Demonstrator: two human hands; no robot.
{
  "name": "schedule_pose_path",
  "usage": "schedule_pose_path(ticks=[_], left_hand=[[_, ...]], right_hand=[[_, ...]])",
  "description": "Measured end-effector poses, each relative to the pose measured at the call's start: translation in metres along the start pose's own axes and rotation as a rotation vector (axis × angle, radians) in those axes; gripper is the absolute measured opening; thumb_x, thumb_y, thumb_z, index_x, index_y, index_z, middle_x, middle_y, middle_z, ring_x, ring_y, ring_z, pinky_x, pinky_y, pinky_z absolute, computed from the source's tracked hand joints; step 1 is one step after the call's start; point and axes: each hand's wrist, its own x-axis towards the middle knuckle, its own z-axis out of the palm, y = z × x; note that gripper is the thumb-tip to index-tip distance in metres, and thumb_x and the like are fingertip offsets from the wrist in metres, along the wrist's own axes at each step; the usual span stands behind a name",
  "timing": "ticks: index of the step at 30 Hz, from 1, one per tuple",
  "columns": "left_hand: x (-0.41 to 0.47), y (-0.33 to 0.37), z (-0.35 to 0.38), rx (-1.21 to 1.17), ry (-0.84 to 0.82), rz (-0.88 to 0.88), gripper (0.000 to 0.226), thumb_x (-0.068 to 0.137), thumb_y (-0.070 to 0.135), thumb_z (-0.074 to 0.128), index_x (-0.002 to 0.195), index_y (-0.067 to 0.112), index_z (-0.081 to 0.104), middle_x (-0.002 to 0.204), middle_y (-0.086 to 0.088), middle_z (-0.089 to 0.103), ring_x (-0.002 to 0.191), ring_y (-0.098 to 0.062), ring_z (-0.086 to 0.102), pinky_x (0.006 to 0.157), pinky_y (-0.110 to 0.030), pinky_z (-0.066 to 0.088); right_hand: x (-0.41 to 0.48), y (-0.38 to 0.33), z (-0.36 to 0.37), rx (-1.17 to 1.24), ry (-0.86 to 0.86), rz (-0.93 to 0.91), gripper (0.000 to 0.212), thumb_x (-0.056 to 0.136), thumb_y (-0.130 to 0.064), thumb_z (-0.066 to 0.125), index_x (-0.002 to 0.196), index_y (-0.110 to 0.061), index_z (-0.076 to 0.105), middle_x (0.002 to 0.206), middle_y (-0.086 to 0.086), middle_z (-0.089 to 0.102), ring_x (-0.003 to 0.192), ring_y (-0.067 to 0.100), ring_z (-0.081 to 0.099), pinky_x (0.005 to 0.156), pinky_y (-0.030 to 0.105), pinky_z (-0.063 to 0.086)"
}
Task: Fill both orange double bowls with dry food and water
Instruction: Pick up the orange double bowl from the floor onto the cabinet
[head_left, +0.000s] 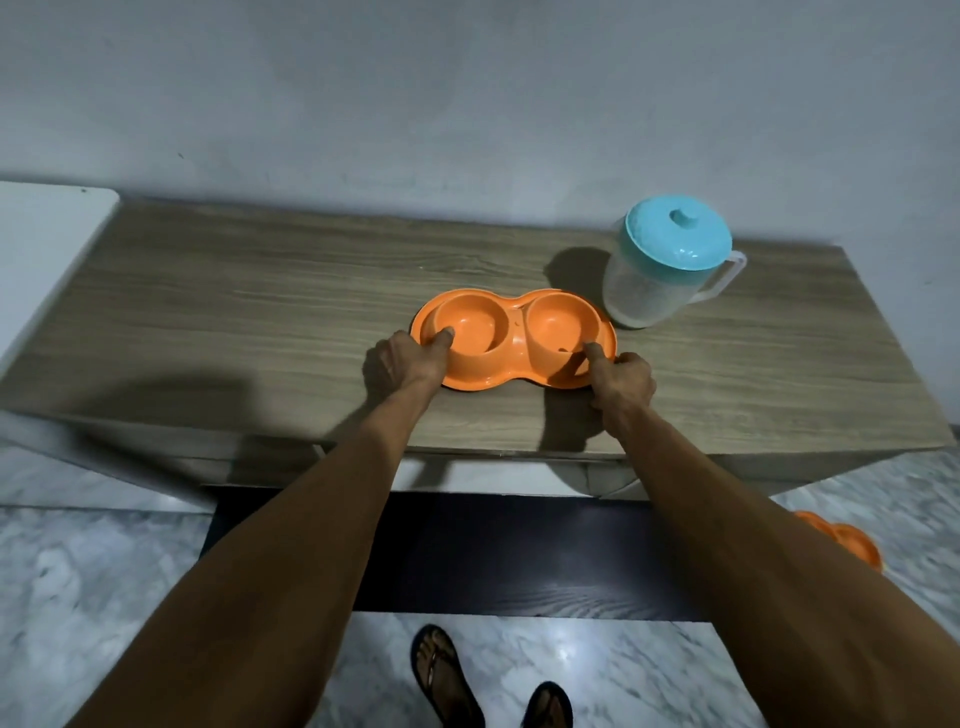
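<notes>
The left hand (410, 364) is pinching the near rim of the orange double bowl (515, 338), thumb hooked over the edge of the left cup and fingers curling beneath. The right hand (625, 383) is gripping the near right rim the same way, thumb lying on the lip of the right cup. Both cups are looking empty. The bowl is sitting on a wood-grain tabletop (234, 322), just beside a clear pitcher (652, 291) wearing a teal lid (678, 236); whether the pitcher is holding anything, I cannot tell. A grey wall (467, 104) is backing the table. Below, a 2nd orange bowl (847, 540) is lying on the marble floor (104, 597), partly hidden behind the right forearm, and 2 sandalled feet (448, 675) are standing on the floor.
</notes>
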Motion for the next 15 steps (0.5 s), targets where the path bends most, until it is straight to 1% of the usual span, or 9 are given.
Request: schedule_pose_path(ticks=[1, 3, 5, 6, 8, 10, 11, 13, 15], left_hand=[[-0.004, -0.003, -0.003, -0.001, 0.008, 0.003, 0.071, 0.072, 0.073, 0.053, 0.099, 0.009, 0.069, 0.104, -0.015, 0.068, 0.099, -0.037, 0.062, 0.086, -0.046, 0.052], [-0.018, -0.009, -0.010, -0.031, 0.028, -0.007, 0.072, 0.075, 0.071, 0.053, 0.109, 0.009, 0.066, 0.114, -0.015, 0.066, 0.106, -0.036, 0.060, 0.090, -0.045, 0.050], [-0.033, -0.017, -0.018, -0.110, 0.033, -0.033, 0.068, 0.083, 0.060, 0.058, 0.126, 0.008, 0.059, 0.130, -0.015, 0.058, 0.121, -0.034, 0.053, 0.096, -0.040, 0.045], [-0.041, -0.020, -0.024, -0.155, 0.040, -0.041, 0.065, 0.087, 0.054, 0.059, 0.131, 0.007, 0.056, 0.136, -0.014, 0.054, 0.127, -0.032, 0.049, 0.098, -0.039, 0.041], [-0.059, -0.033, -0.035, -0.228, 0.080, -0.048, 0.060, 0.090, 0.048, 0.058, 0.134, 0.007, 0.053, 0.139, -0.013, 0.051, 0.131, -0.031, 0.046, 0.101, -0.038, 0.039], [-0.076, -0.052, -0.044, -0.274, 0.137, -0.033, 0.055, 0.090, 0.046, 0.056, 0.129, 0.008, 0.057, 0.134, -0.012, 0.055, 0.128, -0.031, 0.049, 0.101, -0.038, 0.040], [-0.084, -0.064, -0.047, -0.304, 0.164, -0.021, 0.050, 0.089, 0.045, 0.055, 0.124, 0.009, 0.060, 0.129, -0.012, 0.058, 0.123, -0.031, 0.052, 0.099, -0.039, 0.044], [-0.102, -0.089, -0.052, -0.357, 0.214, -0.003, 0.036, 0.090, 0.041, 0.054, 0.107, 0.011, 0.063, 0.116, -0.012, 0.063, 0.109, -0.029, 0.059, 0.091, -0.038, 0.048], [-0.119, -0.111, -0.053, -0.365, 0.253, 0.007, 0.022, 0.092, 0.036, 0.053, 0.087, 0.015, 0.060, 0.105, -0.012, 0.065, 0.099, -0.030, 0.061, 0.082, -0.036, 0.047]], right_hand=[[-0.004, 0.004, -0.002, 0.006, 0.004, -0.015, 0.064, 0.080, -0.056, 0.064, 0.120, -0.006, 0.059, 0.120, 0.016, 0.063, 0.109, 0.036, 0.060, 0.091, 0.050, 0.054], [-0.018, 0.013, -0.006, 0.010, 0.010, -0.049, 0.064, 0.086, -0.050, 0.063, 0.127, -0.002, 0.054, 0.126, 0.018, 0.060, 0.116, 0.037, 0.056, 0.096, 0.045, 0.049], [-0.035, 0.024, -0.012, 0.005, 0.015, -0.087, 0.060, 0.090, -0.045, 0.061, 0.131, -0.002, 0.053, 0.132, 0.019, 0.057, 0.123, 0.036, 0.053, 0.098, 0.040, 0.043], [-0.044, 0.028, -0.015, 0.007, 0.016, -0.103, 0.059, 0.090, -0.044, 0.060, 0.132, -0.003, 0.052, 0.134, 0.018, 0.057, 0.124, 0.035, 0.052, 0.099, 0.039, 0.042], [-0.064, 0.039, -0.021, 0.012, -0.002, -0.143, 0.055, 0.091, -0.042, 0.059, 0.131, -0.005, 0.053, 0.133, 0.016, 0.057, 0.123, 0.033, 0.053, 0.097, 0.037, 0.043], [-0.082, 0.051, -0.025, 0.013, -0.028, -0.178, 0.050, 0.092, -0.038, 0.058, 0.129, -0.004, 0.055, 0.130, 0.016, 0.059, 0.120, 0.032, 0.055, 0.092, 0.034, 0.042], [-0.091, 0.059, -0.027, 0.013, -0.043, -0.189, 0.048, 0.093, -0.037, 0.057, 0.128, -0.005, 0.056, 0.129, 0.016, 0.060, 0.118, 0.032, 0.055, 0.090, 0.033, 0.041], [-0.106, 0.076, -0.027, 0.012, -0.084, -0.211, 0.044, 0.093, -0.037, 0.055, 0.124, -0.005, 0.058, 0.126, 0.016, 0.060, 0.116, 0.033, 0.056, 0.086, 0.031, 0.037], [-0.117, 0.096, -0.023, -0.006, -0.118, -0.228, 0.043, 0.093, -0.038, 0.055, 0.120, -0.004, 0.060, 0.122, 0.017, 0.062, 0.114, 0.034, 0.057, 0.090, 0.034, 0.041]])
